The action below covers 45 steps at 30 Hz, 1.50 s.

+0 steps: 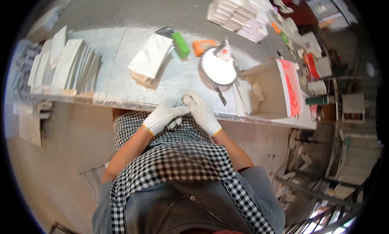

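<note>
Both my hands wear white knit gloves with yellow cuffs and meet in front of my checked apron (170, 161), at the near edge of the table (109, 78). My left hand (163, 115) has its fingers curled in toward the right. The fingers of my right hand (198, 111) are pinched together beside it. A thin dark sliver shows between the fingertips, too small to name. Just beyond lies a dark-handled tool (220, 95), next to a round pan (219, 70) of white material with a white tube-like packet resting on it.
White marbled slabs (150, 56) are stacked mid-table, beside a green block (180, 45) and an orange block (204, 47). Upright slabs (67, 66) stand at left. An open cardboard box (271, 90) stands at right, with piled white pieces (237, 13) farther back.
</note>
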### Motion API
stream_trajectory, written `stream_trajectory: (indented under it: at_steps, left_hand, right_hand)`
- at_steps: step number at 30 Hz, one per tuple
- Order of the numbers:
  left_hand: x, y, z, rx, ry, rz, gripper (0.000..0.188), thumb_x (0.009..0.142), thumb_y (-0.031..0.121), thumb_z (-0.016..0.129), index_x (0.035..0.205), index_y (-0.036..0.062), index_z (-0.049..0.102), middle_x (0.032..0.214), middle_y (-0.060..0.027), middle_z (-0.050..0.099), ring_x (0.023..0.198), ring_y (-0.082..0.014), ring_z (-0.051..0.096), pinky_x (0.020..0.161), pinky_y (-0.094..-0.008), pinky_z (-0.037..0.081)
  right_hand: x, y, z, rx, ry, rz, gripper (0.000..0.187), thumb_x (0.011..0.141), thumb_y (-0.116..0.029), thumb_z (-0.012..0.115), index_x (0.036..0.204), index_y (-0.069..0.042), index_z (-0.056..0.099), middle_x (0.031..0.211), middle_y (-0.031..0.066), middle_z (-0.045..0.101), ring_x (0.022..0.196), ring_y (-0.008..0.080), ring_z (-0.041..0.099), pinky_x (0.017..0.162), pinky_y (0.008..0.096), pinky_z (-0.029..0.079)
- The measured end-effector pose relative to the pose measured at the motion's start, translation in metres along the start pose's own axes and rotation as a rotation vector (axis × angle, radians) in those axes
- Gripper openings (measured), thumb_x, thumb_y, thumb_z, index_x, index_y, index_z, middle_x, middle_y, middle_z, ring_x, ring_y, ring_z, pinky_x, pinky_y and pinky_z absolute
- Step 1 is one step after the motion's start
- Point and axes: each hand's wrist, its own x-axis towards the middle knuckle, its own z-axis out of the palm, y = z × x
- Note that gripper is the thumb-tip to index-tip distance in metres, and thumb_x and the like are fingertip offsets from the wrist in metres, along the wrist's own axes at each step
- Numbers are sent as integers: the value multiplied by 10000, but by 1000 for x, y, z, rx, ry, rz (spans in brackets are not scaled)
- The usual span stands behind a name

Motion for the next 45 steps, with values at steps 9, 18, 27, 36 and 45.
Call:
stream_trajectory:
  at_steps: [9,18,27,36,45]
  left_hand:
    - [7,-11,-10,-86,68,120,478,1032,485,564,1069,17,655,827,-58,695,602,-112,593,546,-238,467]
    - [3,-11,-14,-30,96,160,463,1029,465,581,1084,13,665,841,-42,705,640,-95,601,565,-226,470]
    - [4,-18,-14,-52,65,130,450,1040,411,575,1124,-24,653,844,-67,710,633,-111,625,546,-236,498]
    - [5,-21,-9,-47,55,119,398,1050,389,568,1103,3,649,852,-50,699,635,-97,616,549,-225,481]
    - [-28,23,-19,41,237,433,346,1034,261,600,1207,-37,632,922,-60,698,812,-122,649,754,-257,539]
  right_hand:
    - [-75,89,-95,802,-54,308,205,1024,-251,626,1063,-50,631,843,-8,598,631,46,469,524,196,366]
    - [-167,250,-248,1034,967,479,228,1008,-362,656,975,-138,634,676,-21,594,506,83,500,460,262,447]
    - [-96,231,-252,863,1055,346,188,1017,-259,618,1150,-129,648,908,5,652,744,98,607,584,261,440]
    - [-98,243,-251,-467,991,283,555,910,-166,676,1416,19,539,1318,220,637,1156,392,640,965,443,493]
    - [-111,230,-205,-434,1217,378,565,934,-281,667,1421,-23,542,1293,246,623,1202,387,606,1025,465,480]
